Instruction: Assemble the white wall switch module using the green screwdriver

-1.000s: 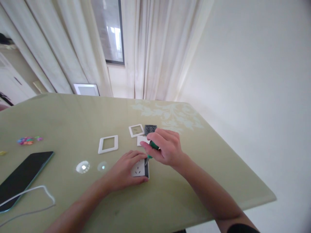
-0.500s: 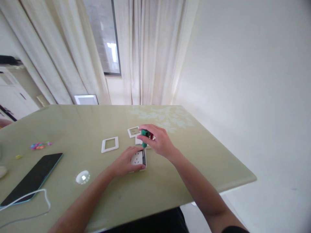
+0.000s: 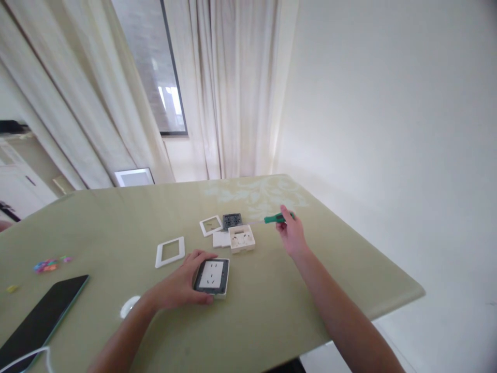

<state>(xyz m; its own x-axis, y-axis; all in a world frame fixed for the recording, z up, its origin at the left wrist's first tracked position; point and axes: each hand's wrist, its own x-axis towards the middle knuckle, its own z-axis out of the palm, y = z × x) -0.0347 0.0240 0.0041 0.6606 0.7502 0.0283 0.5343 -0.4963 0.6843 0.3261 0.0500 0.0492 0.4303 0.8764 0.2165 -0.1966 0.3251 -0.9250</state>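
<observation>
My left hand (image 3: 190,282) grips a wall socket (image 3: 212,274) by its left side, thumb at the near edge and fingers along the far edge. The socket has a white centre with slots, a dark border and a white box beneath, and it rests on the table. Off to the right, my right hand (image 3: 290,232) is closed round a screwdriver (image 3: 275,218) with a green and black handle. Its thin shaft points left, above the table. Between the hands and farther back lie an open white socket box (image 3: 242,239), a dark socket frame (image 3: 232,220) and white cover pieces (image 3: 220,239).
Two white cover frames (image 3: 170,252) (image 3: 211,226) lie left of the box. Farther left are a round white dish (image 3: 129,306), a black tablet (image 3: 45,316) with a white cable (image 3: 33,354), and small coloured pieces (image 3: 47,266). A wall (image 3: 368,155) borders the table's right side.
My right hand has lifted the screwdriver off the socket and moved right, turning it from upright to nearly level. My left hand keeps hold of the socket. The view has shifted slightly.
</observation>
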